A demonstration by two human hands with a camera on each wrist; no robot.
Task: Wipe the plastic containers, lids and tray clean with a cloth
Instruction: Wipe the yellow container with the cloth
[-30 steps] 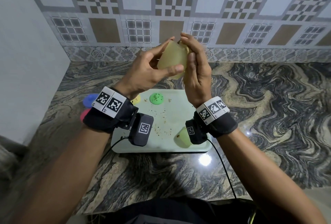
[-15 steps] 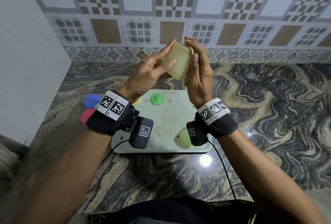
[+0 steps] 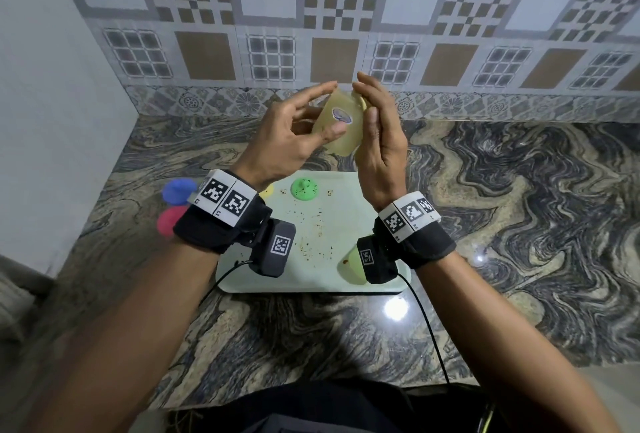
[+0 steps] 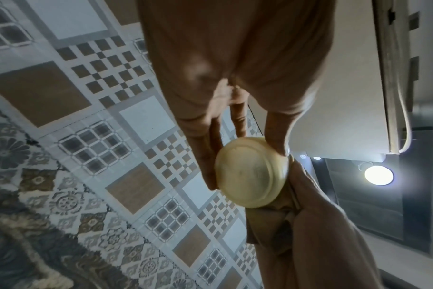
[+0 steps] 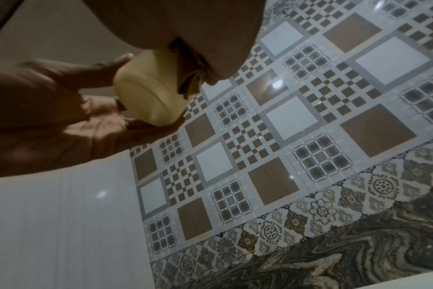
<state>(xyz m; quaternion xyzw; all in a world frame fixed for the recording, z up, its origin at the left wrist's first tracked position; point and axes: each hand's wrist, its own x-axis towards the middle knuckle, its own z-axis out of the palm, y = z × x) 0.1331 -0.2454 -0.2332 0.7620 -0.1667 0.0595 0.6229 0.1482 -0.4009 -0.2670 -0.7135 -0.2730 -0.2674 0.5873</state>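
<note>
The person holds a pale yellow container (image 3: 341, 128) in the air above the tray (image 3: 311, 259), near the tiled wall. The left hand (image 3: 294, 142) pinches it with the thumb on the side that carries a small sticker and the long fingers on the far side. It is a light grip by the tips, probably so the container can turn while it is wiped. The right hand (image 3: 379, 145) presses a cloth (image 4: 269, 230) against the container; its fingers curl around the bunched cloth, and the cloth touches the wall of the container. On the tray lie a green lid (image 3: 304, 188), a pale green container (image 3: 351, 268) and many crumbs, so the tray is not yet cleaned. A blue lid (image 3: 178, 190) and a pink lid (image 3: 169, 221) rest on the counter (image 3: 519, 225) beside the tray, perhaps already set aside.
</note>
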